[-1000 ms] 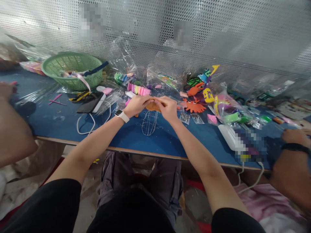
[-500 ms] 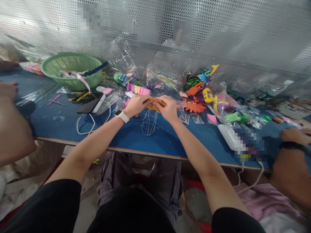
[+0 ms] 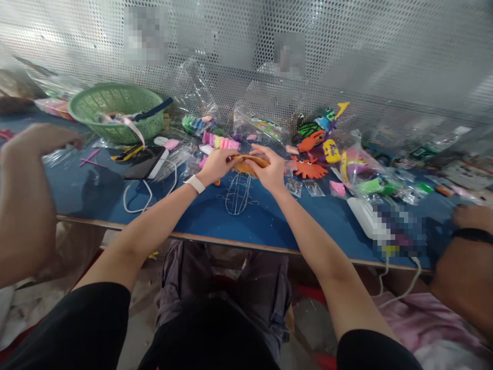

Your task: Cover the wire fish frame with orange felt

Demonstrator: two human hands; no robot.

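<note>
Desk [image 3: 200, 221]: blue top; front edge runs across, beyond the person's lap.
Wire frame [image 3: 234, 213]: rounded outline with cross-wires, lying on the desk just on the near side of the hands; this placement probably keeps it in reach and in sight.
Orange-brown piece [image 3: 242, 167]: thin and pliable-looking, probably modelling clay; located between the hands, above the far end of the frame. Support at both sides likely limits sagging.
Left hand [image 3: 219, 164]: narrow, fingertips closed on the piece's left end; forearm angled inward, pale-strapped watch [image 3: 195, 184] at the wrist.
Right hand [image 3: 271, 172]: holding the right part, thumb on the near side, fingers curved over the far side; forearm converges toward the left one.
Phone [image 3: 140, 167]: dark, left of the hands, beside a white cable [image 3: 134, 210].
Crab figure [image 3: 310, 169]: orange, right of the right hand.
Basket [image 3: 119, 133]: green, perforated, upright at far left; holds assorted items.
</note>
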